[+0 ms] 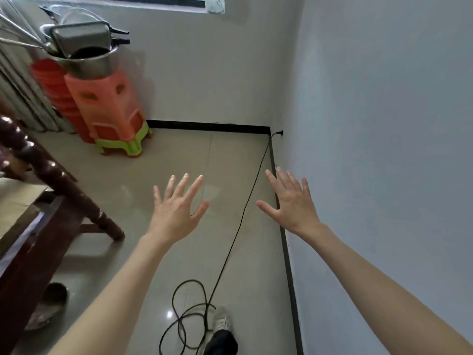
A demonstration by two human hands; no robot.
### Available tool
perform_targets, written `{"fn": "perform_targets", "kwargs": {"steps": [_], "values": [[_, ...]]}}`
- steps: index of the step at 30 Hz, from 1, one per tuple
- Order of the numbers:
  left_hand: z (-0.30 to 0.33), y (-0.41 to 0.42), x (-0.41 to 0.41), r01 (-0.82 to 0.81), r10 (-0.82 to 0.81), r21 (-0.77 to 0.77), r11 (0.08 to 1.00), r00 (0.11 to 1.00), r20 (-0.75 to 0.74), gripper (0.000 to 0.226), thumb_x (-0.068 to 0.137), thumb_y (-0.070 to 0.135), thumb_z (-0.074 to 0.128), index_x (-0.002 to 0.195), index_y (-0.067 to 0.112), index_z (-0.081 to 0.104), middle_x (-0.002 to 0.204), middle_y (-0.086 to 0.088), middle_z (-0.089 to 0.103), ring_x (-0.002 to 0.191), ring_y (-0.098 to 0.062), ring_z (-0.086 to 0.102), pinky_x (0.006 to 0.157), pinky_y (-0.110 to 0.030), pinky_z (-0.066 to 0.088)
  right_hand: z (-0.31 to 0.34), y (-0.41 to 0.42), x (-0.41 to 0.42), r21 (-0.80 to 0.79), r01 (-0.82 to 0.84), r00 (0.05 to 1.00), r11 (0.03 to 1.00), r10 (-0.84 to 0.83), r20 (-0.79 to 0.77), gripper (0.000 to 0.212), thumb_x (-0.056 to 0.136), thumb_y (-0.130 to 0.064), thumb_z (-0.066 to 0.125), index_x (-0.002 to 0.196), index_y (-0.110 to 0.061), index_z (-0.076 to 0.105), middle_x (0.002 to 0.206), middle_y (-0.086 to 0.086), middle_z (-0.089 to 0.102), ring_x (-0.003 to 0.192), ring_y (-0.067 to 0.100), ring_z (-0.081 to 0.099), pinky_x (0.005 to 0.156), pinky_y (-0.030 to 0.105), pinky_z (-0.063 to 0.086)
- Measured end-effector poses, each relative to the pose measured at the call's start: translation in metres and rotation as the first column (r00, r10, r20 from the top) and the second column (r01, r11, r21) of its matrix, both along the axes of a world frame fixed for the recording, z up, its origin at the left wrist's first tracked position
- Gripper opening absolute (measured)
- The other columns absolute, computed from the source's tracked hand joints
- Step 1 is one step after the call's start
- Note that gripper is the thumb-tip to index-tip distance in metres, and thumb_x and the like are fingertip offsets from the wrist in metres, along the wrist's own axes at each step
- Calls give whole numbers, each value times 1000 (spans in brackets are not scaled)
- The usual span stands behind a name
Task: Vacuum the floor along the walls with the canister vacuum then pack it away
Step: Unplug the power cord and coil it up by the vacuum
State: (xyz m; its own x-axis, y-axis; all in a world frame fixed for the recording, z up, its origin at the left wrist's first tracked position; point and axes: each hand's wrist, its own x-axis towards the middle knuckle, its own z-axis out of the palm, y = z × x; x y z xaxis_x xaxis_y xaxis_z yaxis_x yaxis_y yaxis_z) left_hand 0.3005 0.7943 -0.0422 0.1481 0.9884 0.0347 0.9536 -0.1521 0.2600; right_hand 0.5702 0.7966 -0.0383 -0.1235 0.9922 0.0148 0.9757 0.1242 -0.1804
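Forearms: both are stretched forward from the bottom edge, bare, over the tiled floor [143, 170].
Left hand [176, 211]: held out flat, back up, fingers straight and spread; nothing is held.
Right hand [290, 203]: held out the same way, fingers straight and spread, empty, seen just in front of the right-hand wall [384, 124] and above the black skirting [288, 262].
Power cord [240, 216]: a black cord is seen running along the floor between the two hands, from loose loops by the shoe [222, 321] at the bottom up to a plug [280, 132] in the right wall at the corner.
Canister vacuum: its body is not seen in this view; only the cord is shown.
Stools [110, 108]: stacked orange and green plastic stools are set against the far wall at the left, with metal pans [84, 47] piled on top.
Wooden furniture [51, 175]: a dark turned leg and frame are seen at the left edge.
Slipper [48, 303]: one is left lying on the floor beneath that furniture.
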Motion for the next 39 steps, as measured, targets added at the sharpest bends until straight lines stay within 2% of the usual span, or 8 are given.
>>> {"fn": "perform_targets", "kwargs": {"steps": [7, 12, 22, 27, 31, 35, 39], "values": [[-17, 163, 23, 68, -70, -126, 990, 997, -15, 61, 96, 55, 30, 150, 39, 7, 160, 2, 8, 147, -22, -4, 116, -53, -4, -10, 144, 25, -57, 78, 997, 995, -76, 32, 78, 93, -65, 35, 155, -32, 2, 164, 2, 3, 151, 21, 0, 119, 47, -5], [-24, 268, 54, 142, -146, -128, 982, 989, -24, 61, 96, 56, 29, 150, 40, 7, 160, 2, 8, 147, -22, -4, 115, -53, -5, -18, 235, 53, -98, 103, 992, 990, -96, 79, 77, 93, -65, 33, 155, -33, 0, 165, 2, 1, 151, 21, -1, 119, 45, -7], [-86, 480, 130, 147, -152, -232, 961, 988, -1, 63, 96, 55, 30, 150, 39, 2, 160, 2, 5, 147, -22, -3, 116, -53, -3, -75, 461, 118, -249, 61, 980, 967, -11, 196, 76, 95, -64, 31, 156, -31, 1, 165, 3, -1, 151, 23, -3, 118, 48, -10], [-111, 578, 162, 165, -162, -259, 952, 986, 34, 63, 96, 53, 32, 151, 37, 5, 160, 2, 7, 147, -22, -1, 116, -52, -2, -93, 573, 153, -322, 63, 946, 945, 47, 321, 73, 97, -61, 29, 156, -28, 1, 164, 6, 1, 151, 26, -1, 117, 50, -10], [-154, 650, 180, 176, -168, -325, 929, 984, 54, 63, 96, 52, 32, 151, 35, 7, 160, 2, 9, 147, -22, 0, 116, -52, -1, -121, 653, 176, -378, 68, 901, 924, 106, 420, 69, 100, -56, 29, 156, -27, 1, 164, 7, 2, 151, 26, 0, 117, 51, -9], [-219, 735, 210, 249, -233, -379, 891, 969, 88, 63, 97, 52, 32, 151, 33, 7, 160, 1, 9, 147, -22, 0, 116, -51, -1, -175, 742, 198, -423, 107, 852, 900, 136, 505, 66, 102, -50, 29, 156, -25, 1, 164, 9, 2, 151, 26, 0, 117, 51, -9], [-303, 820, 243, 315, -280, -392, 865, 949, 145, 61, 97, 48, 35, 151, 29, 14, 159, -1, 16, 147, -23, 6, 117, -49, 1, -250, 828, 218, -494, 116, 715, 861, 273, 643, 64, 103, -46, 26, 156, -19, 2, 164, 11, -1, 151, 28, -5, 116, 53, -12]]}}
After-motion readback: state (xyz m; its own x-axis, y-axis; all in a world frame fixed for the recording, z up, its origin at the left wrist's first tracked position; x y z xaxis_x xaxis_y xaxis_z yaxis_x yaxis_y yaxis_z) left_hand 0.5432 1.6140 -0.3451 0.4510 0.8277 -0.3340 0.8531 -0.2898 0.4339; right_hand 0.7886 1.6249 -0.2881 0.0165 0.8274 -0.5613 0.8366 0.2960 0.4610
